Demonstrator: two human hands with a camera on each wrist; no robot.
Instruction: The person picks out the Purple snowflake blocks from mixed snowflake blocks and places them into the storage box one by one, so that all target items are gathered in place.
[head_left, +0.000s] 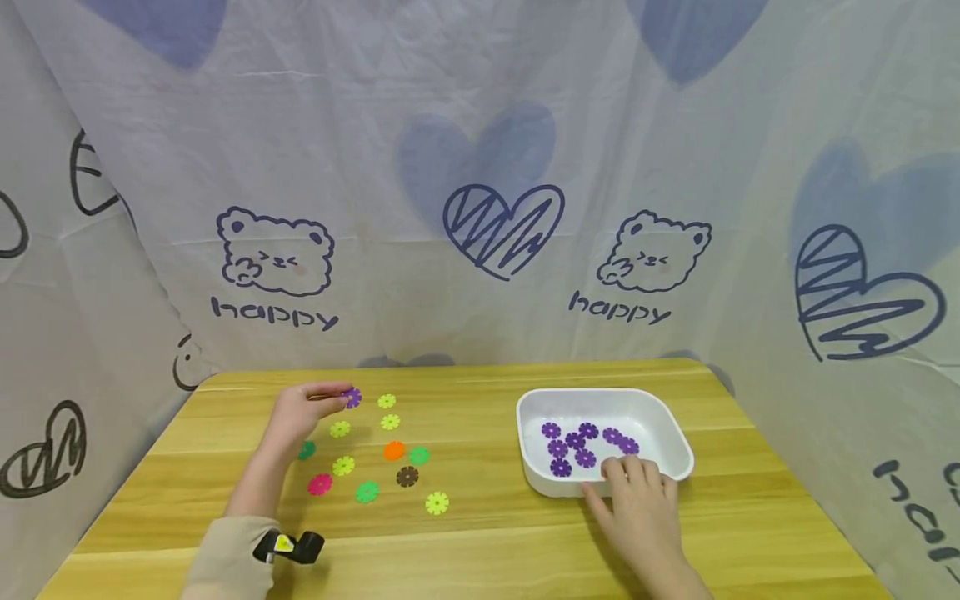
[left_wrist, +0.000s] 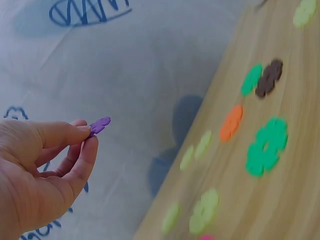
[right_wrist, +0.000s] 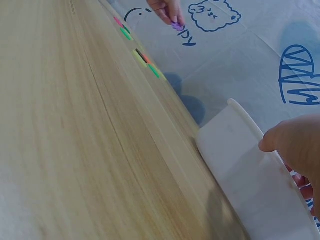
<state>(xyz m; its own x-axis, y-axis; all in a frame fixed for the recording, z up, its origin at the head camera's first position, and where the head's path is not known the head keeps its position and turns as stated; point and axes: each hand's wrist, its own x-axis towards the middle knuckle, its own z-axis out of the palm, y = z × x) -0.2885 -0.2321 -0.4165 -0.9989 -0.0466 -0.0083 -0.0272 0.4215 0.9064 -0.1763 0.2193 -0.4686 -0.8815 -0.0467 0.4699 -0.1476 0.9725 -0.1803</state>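
My left hand [head_left: 298,410] pinches a purple notched plastic disc, a snowflake building piece [head_left: 352,397], between thumb and fingertips. In the left wrist view the purple piece [left_wrist: 99,126] is held up off the wooden table, its edge sticking out past the fingertips. My right hand [head_left: 641,508] grips the near rim of a white plastic tub [head_left: 551,486], thumb on the outer wall and fingers over the inside. Several purple discs [head_left: 586,458] lie in the tub, mostly toward its left and middle.
Loose discs lie flat on the wooden table [head_left: 480,550] at the left: several yellow-green [head_left: 437,502], a few green [head_left: 367,492], one orange [head_left: 393,451], one brown [head_left: 407,477] and one pink [head_left: 320,484]. A printed cloth [head_left: 390,167] hangs behind the table's far edge.
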